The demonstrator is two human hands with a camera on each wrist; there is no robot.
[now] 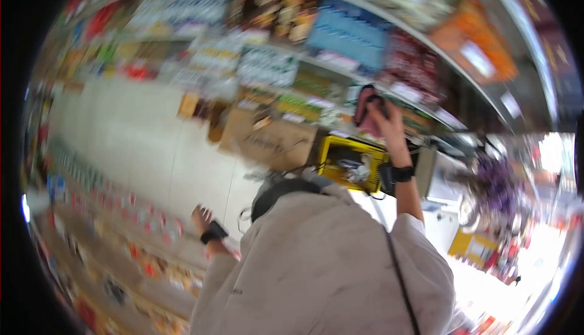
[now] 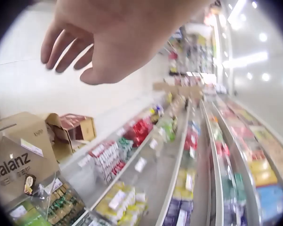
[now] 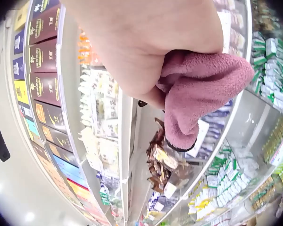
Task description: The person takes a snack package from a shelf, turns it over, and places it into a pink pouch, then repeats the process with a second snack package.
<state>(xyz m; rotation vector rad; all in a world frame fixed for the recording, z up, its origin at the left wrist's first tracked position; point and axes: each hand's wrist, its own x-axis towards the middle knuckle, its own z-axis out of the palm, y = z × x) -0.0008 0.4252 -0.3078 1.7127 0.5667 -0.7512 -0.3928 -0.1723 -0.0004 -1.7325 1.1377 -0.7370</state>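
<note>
- Right hand (image 3: 155,42) grasps a pink cloth (image 3: 202,87), its fingers curled around the bunched fabric.
- Left hand (image 2: 108,40) is released, its fingers loosely spread over the pale floor (image 2: 19,61), holding nothing.
- Each wrist wears a black device, one on the left (image 1: 213,232) and one on the right (image 1: 401,174).
- Pink fabric hangs from the right hand in front of the stocked shelves (image 3: 132,155); its lower edge has a dark trim.
- Near the right forearm sits a yellow basket (image 1: 324,158) with a crumpled grey-and-white item (image 1: 359,170) inside.
- Just beside the basket is a large cardboard box (image 1: 267,137) with dark print.
- An orange bag (image 1: 477,40) lies on an upper shelf.
- Purple flowers (image 1: 499,180) show beyond the right forearm.
</note>
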